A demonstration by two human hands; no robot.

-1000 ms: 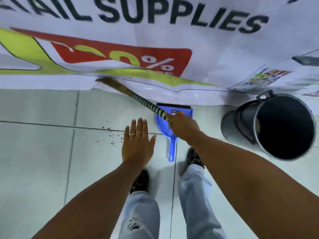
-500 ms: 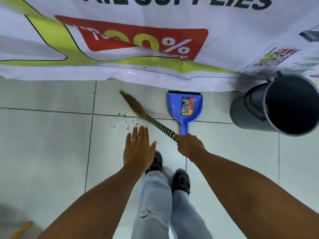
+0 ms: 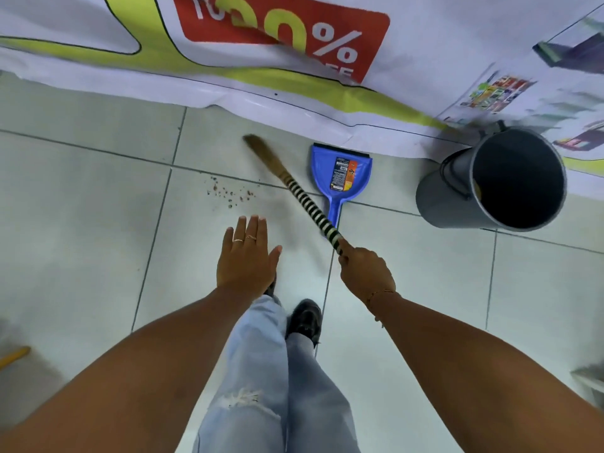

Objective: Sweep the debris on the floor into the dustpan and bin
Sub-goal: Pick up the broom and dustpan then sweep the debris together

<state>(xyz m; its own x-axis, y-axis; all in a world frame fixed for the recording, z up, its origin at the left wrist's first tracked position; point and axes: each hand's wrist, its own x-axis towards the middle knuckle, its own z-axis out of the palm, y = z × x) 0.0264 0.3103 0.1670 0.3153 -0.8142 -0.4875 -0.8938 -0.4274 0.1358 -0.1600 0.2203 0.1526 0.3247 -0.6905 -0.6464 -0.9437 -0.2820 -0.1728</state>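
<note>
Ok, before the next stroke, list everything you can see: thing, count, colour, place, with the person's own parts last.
broom: one, brown bristles and black-and-white striped handle, slanting across the floor, bristle tip left of the dustpan
dustpan: one, blue with a label, flat on the tiles, mouth toward the banner
debris: one scatter of small brown crumbs, on the tile left of the broom
bin: one, grey, dark inside, right of the dustpan
banner: one, white with red and yellow-green print, along the top
yellow object: one, at the left edge, cannot tell what
floor: pale tiles
shoes: black, one clear
jeans: light blue
left hand: open, two rings, empty
right hand: grip on broom handle
</note>
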